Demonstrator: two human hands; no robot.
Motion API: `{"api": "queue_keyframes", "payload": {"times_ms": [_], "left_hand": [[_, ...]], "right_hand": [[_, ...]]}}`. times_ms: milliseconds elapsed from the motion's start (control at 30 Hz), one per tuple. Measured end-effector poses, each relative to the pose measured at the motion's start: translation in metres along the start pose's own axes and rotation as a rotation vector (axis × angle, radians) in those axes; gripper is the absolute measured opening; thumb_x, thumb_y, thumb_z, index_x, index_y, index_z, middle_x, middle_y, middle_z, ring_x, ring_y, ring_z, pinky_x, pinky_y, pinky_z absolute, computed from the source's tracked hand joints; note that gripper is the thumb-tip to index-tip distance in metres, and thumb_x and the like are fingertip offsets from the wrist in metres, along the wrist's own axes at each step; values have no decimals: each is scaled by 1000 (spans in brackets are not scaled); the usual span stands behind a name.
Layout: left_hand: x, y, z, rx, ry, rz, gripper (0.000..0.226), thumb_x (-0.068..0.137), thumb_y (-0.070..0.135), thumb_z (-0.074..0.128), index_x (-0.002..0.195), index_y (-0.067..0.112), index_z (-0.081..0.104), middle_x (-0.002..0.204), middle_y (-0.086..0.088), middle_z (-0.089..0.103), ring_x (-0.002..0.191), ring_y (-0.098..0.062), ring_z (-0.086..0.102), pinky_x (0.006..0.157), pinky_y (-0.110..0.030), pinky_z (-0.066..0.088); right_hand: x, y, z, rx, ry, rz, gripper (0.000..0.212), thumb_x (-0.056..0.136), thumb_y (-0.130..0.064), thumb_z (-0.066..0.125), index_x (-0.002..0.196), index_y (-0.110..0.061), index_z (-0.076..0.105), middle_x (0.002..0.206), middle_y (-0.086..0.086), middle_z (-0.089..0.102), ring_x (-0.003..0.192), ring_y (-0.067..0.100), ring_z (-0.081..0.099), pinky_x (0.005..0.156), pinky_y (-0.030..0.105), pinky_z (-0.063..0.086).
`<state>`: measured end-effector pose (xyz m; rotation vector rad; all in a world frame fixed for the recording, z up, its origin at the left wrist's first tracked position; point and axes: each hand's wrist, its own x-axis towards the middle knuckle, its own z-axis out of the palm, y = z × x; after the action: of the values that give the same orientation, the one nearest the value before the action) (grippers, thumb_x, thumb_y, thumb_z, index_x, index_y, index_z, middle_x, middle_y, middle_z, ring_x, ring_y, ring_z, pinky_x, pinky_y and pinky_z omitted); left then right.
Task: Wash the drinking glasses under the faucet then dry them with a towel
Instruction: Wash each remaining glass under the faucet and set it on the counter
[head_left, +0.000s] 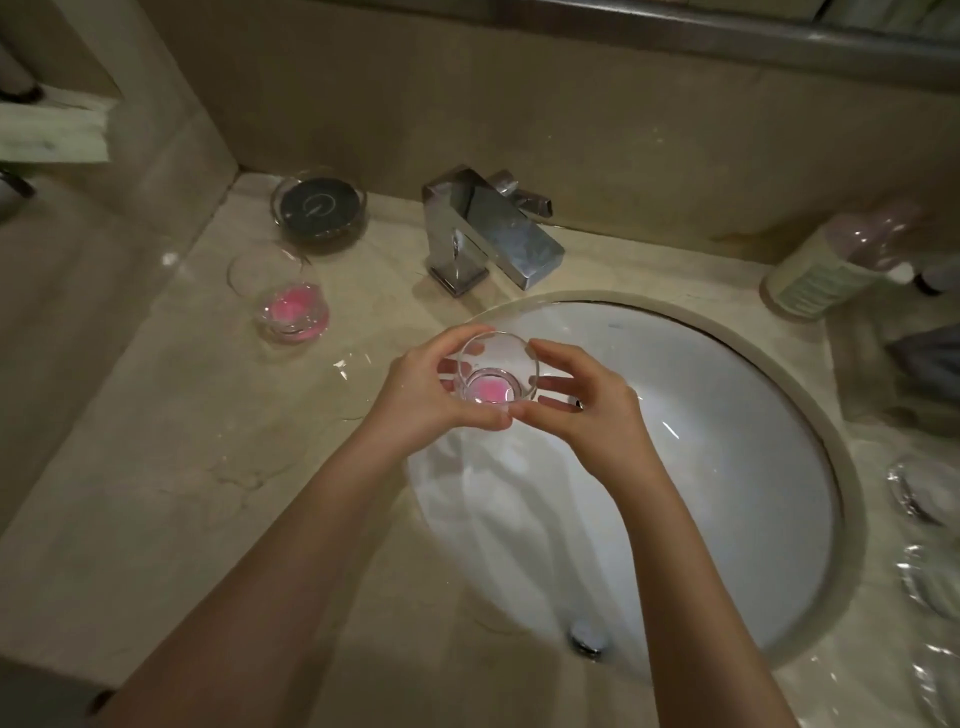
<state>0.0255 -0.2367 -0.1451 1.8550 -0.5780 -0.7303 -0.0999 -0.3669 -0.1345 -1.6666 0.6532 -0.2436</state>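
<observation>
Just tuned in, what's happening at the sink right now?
A person is holding one drinking glass in both hands over the left part of the sink, below and in front of the faucet. The left hand grips it from the left and the right hand from the right. Its bottom shows pink. No water can be seen running from the faucet. A second glass, also pink at the bottom, waits on the counter to the left. No towel is clearly in view.

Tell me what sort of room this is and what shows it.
Most likely a bathroom vanity, perhaps a hotel's: a round undermount basin set in a stone counter, a chrome faucet against the wall, and a toiletry bottle beside the basin.
</observation>
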Motion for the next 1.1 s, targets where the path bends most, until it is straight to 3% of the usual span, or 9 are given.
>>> {"api": "queue_keyframes", "payload": {"times_ms": [67, 300, 467, 600, 733, 800, 900, 1100], "left_hand": [[6, -4, 6, -7, 2, -2, 82, 49, 9, 96, 113, 45, 59, 115, 9, 65, 98, -14, 66, 82, -20, 55], [24, -9, 21, -65, 52, -21, 82, 51, 5, 94, 122, 32, 62, 112, 7, 64, 90, -9, 62, 69, -8, 46], [35, -8, 25, -44, 36, -5, 84, 48, 11, 97, 119, 39, 63, 112, 9, 66, 89, -5, 65, 78, -14, 50], [41, -9, 27, -47, 34, -6, 85, 44, 25, 93, 121, 41, 62, 111, 15, 66, 90, -2, 64, 82, -17, 52], [48, -12, 28, -50, 17, -35, 82, 46, 25, 94, 118, 45, 61, 110, 19, 66, 90, 0, 64, 85, -23, 53], [51, -14, 28, -60, 18, -52, 80, 44, 26, 93, 112, 52, 59, 108, 20, 65, 88, 2, 64, 84, -23, 52], [53, -18, 31, -60, 34, -62, 80, 40, 32, 90, 109, 56, 58, 108, 22, 65, 91, 1, 64, 86, -24, 53], [57, -26, 32, -121, 60, -77, 88, 39, 26, 91, 121, 37, 63, 111, 15, 67, 96, -7, 66, 85, -24, 53]], "right_hand": [[6, 4, -7, 12, 1, 18, 50, 76, -9, 80, 119, -27, 62, 114, -17, 65, 97, -3, 65, 81, 15, 53], [45, -3, -32, 200, 135, 56, 11, 93, -16, 63, 101, -20, 69, 104, 8, 72, 97, 21, 70, 91, 32, 54], [92, -15, -32, 265, 140, 67, 17, 97, -17, 57, 112, -12, 63, 115, 15, 67, 94, 17, 67, 90, 26, 55], [124, -29, -26, 234, 148, 6, 30, 98, -18, 56, 126, -8, 57, 108, 1, 64, 91, 9, 64, 88, 24, 53], [149, -41, -16, 136, 99, -21, 28, 101, -18, 51, 125, -7, 59, 96, -7, 63, 85, 10, 63, 79, 20, 53], [155, -41, -13, 98, 92, -71, 27, 101, -14, 50, 124, -5, 61, 99, -2, 66, 87, 14, 64, 76, 17, 53], [158, -36, -12, 76, 103, -124, 27, 102, -11, 47, 123, -2, 62, 106, 6, 68, 93, 18, 65, 83, 23, 54], [164, -39, -15, 81, 127, -121, 28, 103, -11, 44, 121, -3, 63, 102, 4, 66, 90, 18, 61, 81, 23, 53]]}}
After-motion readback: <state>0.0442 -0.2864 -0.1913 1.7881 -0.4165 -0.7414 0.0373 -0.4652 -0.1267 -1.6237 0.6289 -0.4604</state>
